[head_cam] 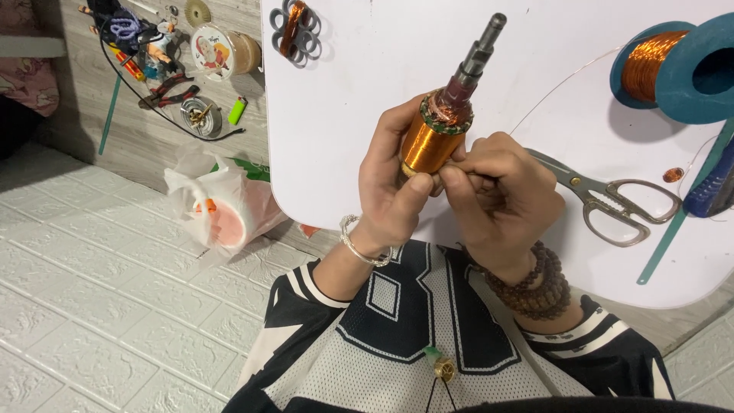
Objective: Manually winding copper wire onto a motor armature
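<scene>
Left hand [394, 183] wrapped around a copper-wound rotor [440, 134], thumb pressed up against its lower end; right hand [497, 187] with fingers curled tight, pinching at the rotor's base, whatever sits between the fingertips too small to make out. Rotor held upright and slightly tilted above a white table [367, 92], steel shaft [480, 50] pointing up and away, lower end hidden behind both hands. Silver bangle [365, 248] on the left wrist, brown bead bracelets [535, 287] on the right. Scissors [612, 199] lying just right of the right hand, blades partly covered by it. Spool [665, 65] of copper wire at the table's far right corner, cut off by the frame edge, a thin strand trailing from it across the white surface and hard to follow. Small coil [294, 29] on grey rings near the table's top edge. Plastic bag [218, 206] on the floor to the left, contents blurred. Pliers [170, 88], green lighter [238, 111] and assorted clutter farther back, mostly indistinct.
</scene>
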